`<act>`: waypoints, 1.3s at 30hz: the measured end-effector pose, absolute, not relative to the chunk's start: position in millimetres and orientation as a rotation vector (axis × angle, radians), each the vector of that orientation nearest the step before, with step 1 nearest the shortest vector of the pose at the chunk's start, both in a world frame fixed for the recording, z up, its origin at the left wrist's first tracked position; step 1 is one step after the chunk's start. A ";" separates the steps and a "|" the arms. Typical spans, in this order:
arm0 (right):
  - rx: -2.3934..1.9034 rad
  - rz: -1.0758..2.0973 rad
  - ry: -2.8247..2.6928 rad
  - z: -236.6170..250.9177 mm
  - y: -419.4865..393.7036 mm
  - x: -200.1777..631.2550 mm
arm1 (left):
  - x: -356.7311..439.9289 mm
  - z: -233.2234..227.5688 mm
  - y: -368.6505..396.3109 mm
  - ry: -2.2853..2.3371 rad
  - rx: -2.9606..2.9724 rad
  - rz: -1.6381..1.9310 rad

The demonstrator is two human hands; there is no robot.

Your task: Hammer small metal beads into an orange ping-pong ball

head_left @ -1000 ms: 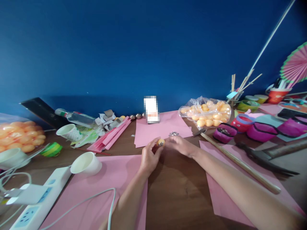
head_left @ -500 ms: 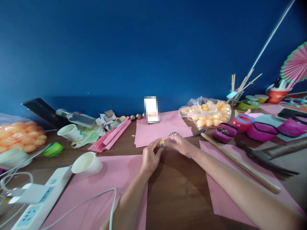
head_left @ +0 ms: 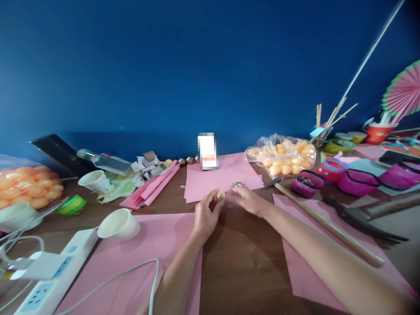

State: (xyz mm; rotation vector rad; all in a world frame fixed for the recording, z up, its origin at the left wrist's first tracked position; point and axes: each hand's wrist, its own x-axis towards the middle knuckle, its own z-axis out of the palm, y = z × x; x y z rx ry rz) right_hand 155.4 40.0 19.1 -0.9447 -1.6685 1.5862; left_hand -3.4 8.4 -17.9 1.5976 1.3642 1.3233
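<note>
Both hands meet above the wooden table (head_left: 243,262) in the middle of the view. My left hand (head_left: 204,216) pinches a small orange ball (head_left: 219,195) with a silvery piece at its end. My right hand (head_left: 245,199) has its fingertips on the same ball from the right side. A small silver trinket (head_left: 237,184) lies on the pink paper sheet (head_left: 223,177) just behind the hands.
A bag of orange balls (head_left: 281,156) sits behind on the right, another bag (head_left: 26,186) at far left. A white paper cup (head_left: 118,225) lies tipped beside a power strip (head_left: 49,280). A long wooden stick (head_left: 328,225), a hammer (head_left: 364,221) and magenta bowls (head_left: 357,179) are at right.
The hands have stayed together on the ball with only slight finger shifts. The view has drifted a little.
</note>
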 end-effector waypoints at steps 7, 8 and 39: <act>-0.954 1.409 -1.757 16.6 40.4 158.1 | -3.2 -16.6 9.5 1.394 1.577 1.314; -0.960 1.418 -1.732 16.1 40.3 158.3 | -3.1 -15.7 9.6 1.384 1.549 1.319; -0.934 1.310 -1.680 8.9 40.8 153.2 | -4.3 -13.1 10.0 1.372 1.448 1.354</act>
